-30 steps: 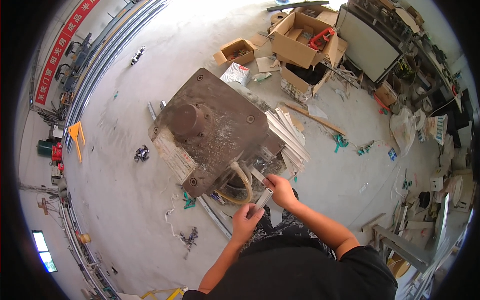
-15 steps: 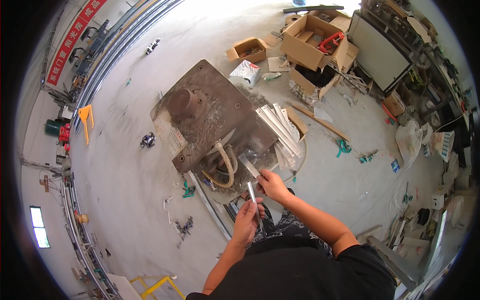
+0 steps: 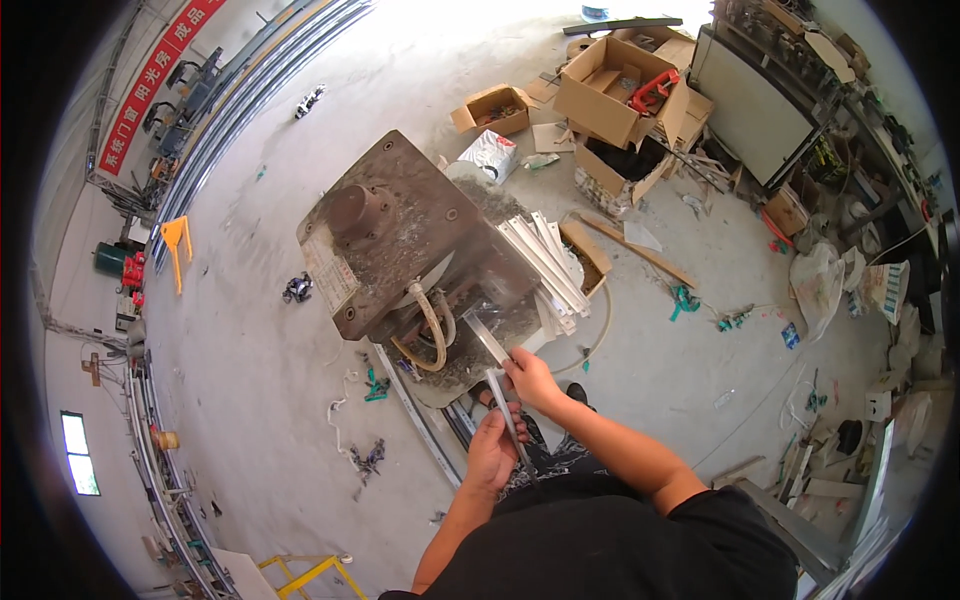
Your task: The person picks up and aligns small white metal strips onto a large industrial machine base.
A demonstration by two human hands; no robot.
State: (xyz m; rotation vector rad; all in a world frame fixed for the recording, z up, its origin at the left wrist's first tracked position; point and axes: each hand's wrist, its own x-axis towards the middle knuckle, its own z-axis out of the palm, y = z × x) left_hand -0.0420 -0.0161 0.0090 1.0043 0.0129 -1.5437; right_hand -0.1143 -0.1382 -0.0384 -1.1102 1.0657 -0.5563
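My left hand (image 3: 491, 452) is closed around a narrow silver metal strip (image 3: 507, 412), which slants upward from near my body. My right hand (image 3: 534, 380) grips a flat, light metal strip (image 3: 486, 337) whose far end reaches to the machine's near side. The right fingers are close to the upper end of the left strip; whether they touch it I cannot tell. Ahead stands a brown, dusty metal machine (image 3: 400, 225) with a round boss on top and a bent hose (image 3: 435, 325) at its near side. A bundle of white strips (image 3: 545, 262) lies at its right edge.
Cardboard boxes (image 3: 605, 85) stand at the far right, one holding a red tool (image 3: 654, 92). A wooden batten (image 3: 640, 250) lies on the floor. A long metal profile (image 3: 418, 415) lies left of my legs, near green scraps (image 3: 376, 385). Clutter lines the right wall.
My right hand has shifted slightly left and down with its strip, nearer the upper end of the left strip. Both hands keep their hold. The view has shifted a little.
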